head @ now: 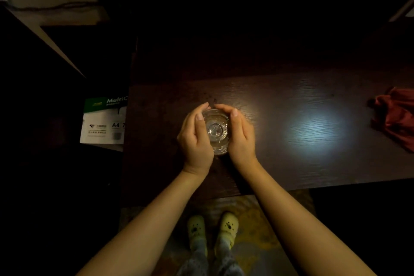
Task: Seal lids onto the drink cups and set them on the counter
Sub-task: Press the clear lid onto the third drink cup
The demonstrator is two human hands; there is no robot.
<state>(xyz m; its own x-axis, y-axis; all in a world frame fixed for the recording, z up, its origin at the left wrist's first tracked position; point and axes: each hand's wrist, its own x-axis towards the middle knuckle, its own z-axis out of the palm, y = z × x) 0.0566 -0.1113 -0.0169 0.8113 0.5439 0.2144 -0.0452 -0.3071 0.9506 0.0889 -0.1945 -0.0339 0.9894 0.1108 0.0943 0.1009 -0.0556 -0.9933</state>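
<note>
**Both hands cupped around one clear cup on a dim counter**

Dark wood-grain counter (291, 101) across the middle of the view, far half lost in shadow, one bright patch of glare right of centre. Off its left edge, lower down, a white and green paper box (103, 121), print cut off by the counter edge and only partly readable. At the far right, a crumpled red cloth (396, 116), running out of the picture. Below the near edge, two yellow clogs (212, 227) on a patterned floor, details murky in the low light.

Near the counter's left-centre, a clear drink cup (216, 132), seen straight down, standing on the wood. Left hand (195, 136) wrapped against its left side, right hand (240, 134) against its right, fingers of both curled round the rim and nearly meeting at the far side, thumbs laid along the top edge. A clear lid (215, 130) possibly seated on the cup, hard to tell apart from the transparent wall and contents. Cup sides and base mostly hidden behind the palms.
</note>
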